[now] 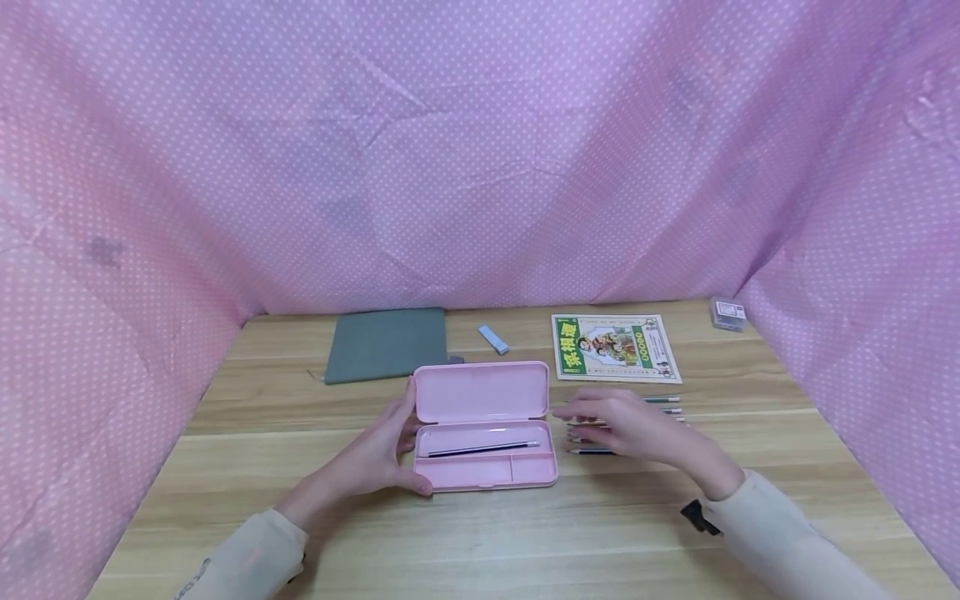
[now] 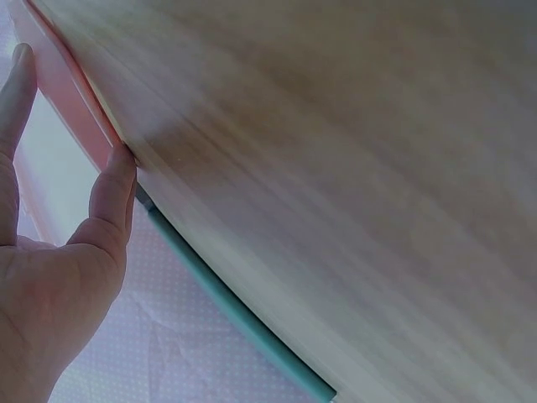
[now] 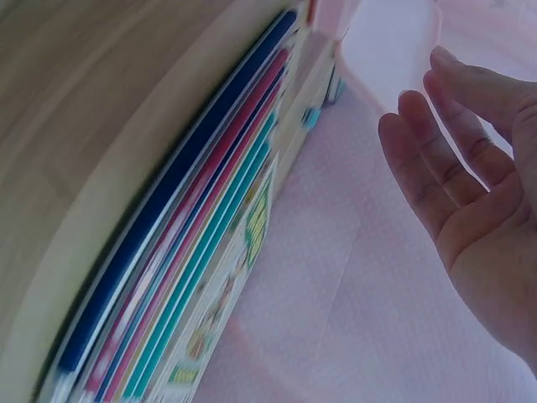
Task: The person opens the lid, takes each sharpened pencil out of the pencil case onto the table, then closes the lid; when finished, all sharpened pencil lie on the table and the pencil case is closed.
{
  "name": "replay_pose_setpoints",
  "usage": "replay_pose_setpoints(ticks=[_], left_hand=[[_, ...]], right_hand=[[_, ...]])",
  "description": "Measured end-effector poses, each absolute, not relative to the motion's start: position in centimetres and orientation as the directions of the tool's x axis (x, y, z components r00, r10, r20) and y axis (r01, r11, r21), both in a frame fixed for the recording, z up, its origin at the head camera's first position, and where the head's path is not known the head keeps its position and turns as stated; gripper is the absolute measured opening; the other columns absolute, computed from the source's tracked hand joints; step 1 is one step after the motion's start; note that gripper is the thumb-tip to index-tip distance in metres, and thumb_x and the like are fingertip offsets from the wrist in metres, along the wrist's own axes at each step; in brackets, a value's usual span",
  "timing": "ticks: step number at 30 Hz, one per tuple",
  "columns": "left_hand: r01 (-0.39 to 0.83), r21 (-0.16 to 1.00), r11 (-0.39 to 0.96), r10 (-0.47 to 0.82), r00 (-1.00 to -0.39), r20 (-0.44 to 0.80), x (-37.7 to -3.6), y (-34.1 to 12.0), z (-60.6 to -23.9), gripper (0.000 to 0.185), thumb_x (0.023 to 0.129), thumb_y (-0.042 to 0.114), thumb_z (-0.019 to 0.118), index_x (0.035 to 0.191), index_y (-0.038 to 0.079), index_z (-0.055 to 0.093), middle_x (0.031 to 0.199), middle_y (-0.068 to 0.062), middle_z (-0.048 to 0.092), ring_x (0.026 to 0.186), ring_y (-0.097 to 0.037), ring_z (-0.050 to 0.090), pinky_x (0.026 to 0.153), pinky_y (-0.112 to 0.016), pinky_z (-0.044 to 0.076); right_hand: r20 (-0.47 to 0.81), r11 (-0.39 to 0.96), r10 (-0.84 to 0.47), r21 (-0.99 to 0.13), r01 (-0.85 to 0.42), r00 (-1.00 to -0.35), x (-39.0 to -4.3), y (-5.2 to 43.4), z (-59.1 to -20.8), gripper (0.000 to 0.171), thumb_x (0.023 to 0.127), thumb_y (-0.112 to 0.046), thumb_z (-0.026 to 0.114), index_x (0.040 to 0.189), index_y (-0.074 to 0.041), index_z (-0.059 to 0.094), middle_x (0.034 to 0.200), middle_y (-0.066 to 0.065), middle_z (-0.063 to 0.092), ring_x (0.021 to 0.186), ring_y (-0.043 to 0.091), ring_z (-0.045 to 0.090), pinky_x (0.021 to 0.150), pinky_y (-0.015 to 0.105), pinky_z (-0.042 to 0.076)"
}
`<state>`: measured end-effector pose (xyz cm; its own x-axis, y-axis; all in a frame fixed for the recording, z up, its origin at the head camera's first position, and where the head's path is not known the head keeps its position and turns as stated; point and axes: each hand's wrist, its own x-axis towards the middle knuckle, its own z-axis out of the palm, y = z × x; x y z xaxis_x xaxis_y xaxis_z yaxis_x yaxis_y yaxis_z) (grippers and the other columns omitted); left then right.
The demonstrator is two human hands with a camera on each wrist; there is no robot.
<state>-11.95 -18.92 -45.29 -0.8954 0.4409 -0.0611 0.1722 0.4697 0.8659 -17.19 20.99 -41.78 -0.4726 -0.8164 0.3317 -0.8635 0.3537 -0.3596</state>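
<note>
A pink pencil case [image 1: 480,392] lies with its lid laid back, and one dark pencil [image 1: 480,450] rests in its rear compartment. My left hand [image 1: 382,446] spans the case's left end, thumb at the front corner and forefinger along the lid's side. In the left wrist view, fairly straight fingers [image 2: 113,189] touch the pink side. Right of the case, my right hand [image 1: 618,422] hovers over a row of several pencils [image 1: 592,452], partly covering them. The right wrist view shows this hand [image 3: 478,193] with relaxed fingers and nothing held, beside the pencils [image 3: 180,180].
Behind the case lie a grey-green notebook [image 1: 386,346] and a small light-blue strip-shaped item [image 1: 493,339]. An illustrated green-and-white booklet [image 1: 615,348] sits behind the pencils. A small clear box [image 1: 727,314] stands at the back right corner. Pink dotted cloth [image 1: 480,167] encloses the wooden table.
</note>
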Motion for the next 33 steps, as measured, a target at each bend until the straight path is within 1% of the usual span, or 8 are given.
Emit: replay_pose_setpoints(ticks=[4, 6, 10, 14, 17, 22, 29, 33], left_hand=[[0.169, 0.862, 0.478, 0.438, -0.896, -0.067, -12.0, -18.9, -45.3, 0.153, 0.06, 0.022, 0.1, 0.161, 0.033, -0.014, 0.155, -0.011, 0.026, 0.133, -0.026, 0.052, 0.106, -0.036, 0.048], [0.173, 0.859, 0.483, 0.439, -0.896, -0.066, -12.0, -19.0, -45.3, 0.153, 0.06, 0.023, 0.1, 0.161, 0.031, -0.014, 0.155, -0.012, 0.026, 0.132, -0.026, 0.052, 0.106, -0.036, 0.048], [0.178, 0.852, 0.492, 0.44, -0.896, -0.067, -12.1, -19.0, -45.3, 0.153, 0.06, 0.024, 0.1, 0.161, 0.03, -0.015, 0.155, -0.012, 0.026, 0.132, -0.026, 0.052, 0.105, -0.035, 0.049], [0.175, 0.856, 0.486, 0.438, -0.897, -0.065, -12.1, -19.0, -45.3, 0.153, 0.06, 0.023, 0.1, 0.161, 0.031, -0.014, 0.155, -0.012, 0.026, 0.132, -0.026, 0.052, 0.105, -0.035, 0.049], [0.171, 0.859, 0.482, 0.436, -0.898, -0.066, -12.1, -19.0, -45.4, 0.153, 0.06, 0.022, 0.1, 0.161, 0.031, -0.014, 0.155, -0.011, 0.026, 0.132, -0.026, 0.052, 0.105, -0.035, 0.049], [0.174, 0.855, 0.489, 0.44, -0.895, -0.069, -12.1, -19.0, -45.4, 0.153, 0.06, 0.023, 0.1, 0.161, 0.032, -0.015, 0.156, -0.011, 0.026, 0.133, -0.026, 0.052, 0.105, -0.035, 0.049], [0.165, 0.851, 0.498, 0.437, -0.896, -0.082, -12.0, -18.9, -45.4, 0.152, 0.06, 0.024, 0.1, 0.161, 0.032, -0.014, 0.155, -0.01, 0.027, 0.133, -0.025, 0.051, 0.106, -0.033, 0.048], [0.164, 0.851, 0.498, 0.436, -0.896, -0.083, -12.0, -18.9, -45.3, 0.152, 0.061, 0.025, 0.1, 0.161, 0.032, -0.014, 0.154, -0.01, 0.027, 0.133, -0.025, 0.051, 0.106, -0.034, 0.048]], right_hand=[[0.284, 0.354, -0.823, -0.421, -0.835, -0.492, -17.3, 19.0, -41.8, 0.028, 0.089, -0.002, 0.077, 0.116, -0.005, 0.073, 0.103, 0.001, 0.071, 0.09, 0.009, 0.066, 0.076, 0.028, 0.061], [0.271, 0.344, -0.833, -0.431, -0.834, -0.483, -17.4, 18.0, -41.9, 0.028, 0.089, -0.002, 0.076, 0.117, -0.005, 0.073, 0.105, 0.002, 0.071, 0.092, 0.012, 0.067, 0.079, 0.028, 0.061], [0.258, 0.324, -0.855, -0.414, -0.851, -0.45, -17.7, 16.3, -42.6, 0.027, 0.09, -0.002, 0.076, 0.117, -0.006, 0.074, 0.103, 0.003, 0.071, 0.093, 0.014, 0.067, 0.083, 0.023, 0.058], [0.237, 0.331, -0.868, -0.38, -0.864, -0.437, -17.7, 14.7, -43.0, 0.023, 0.09, -0.003, 0.076, 0.113, -0.006, 0.075, 0.1, 0.003, 0.072, 0.091, 0.013, 0.067, 0.083, 0.023, 0.058], [0.194, 0.371, -0.864, -0.377, -0.848, -0.465, -17.7, 13.6, -43.2, 0.022, 0.091, -0.003, 0.075, 0.113, -0.007, 0.076, 0.099, 0.003, 0.072, 0.089, 0.01, 0.066, 0.081, 0.024, 0.058], [0.108, 0.438, -0.849, -0.405, -0.803, -0.518, -17.7, 12.2, -43.7, 0.022, 0.093, -0.002, 0.072, 0.114, -0.009, 0.077, 0.099, 0.001, 0.072, 0.088, 0.007, 0.065, 0.082, 0.023, 0.057], [0.04, 0.47, -0.84, -0.444, -0.763, -0.541, -17.4, 11.3, -44.0, 0.026, 0.094, -0.004, 0.072, 0.118, -0.012, 0.077, 0.101, -0.002, 0.072, 0.087, 0.005, 0.063, 0.08, 0.023, 0.057], [0.03, 0.471, -0.843, -0.442, -0.763, -0.537, -17.3, 11.1, -44.2, 0.025, 0.094, -0.002, 0.071, 0.115, -0.014, 0.078, 0.101, -0.002, 0.072, 0.085, 0.004, 0.063, 0.078, 0.022, 0.057]])
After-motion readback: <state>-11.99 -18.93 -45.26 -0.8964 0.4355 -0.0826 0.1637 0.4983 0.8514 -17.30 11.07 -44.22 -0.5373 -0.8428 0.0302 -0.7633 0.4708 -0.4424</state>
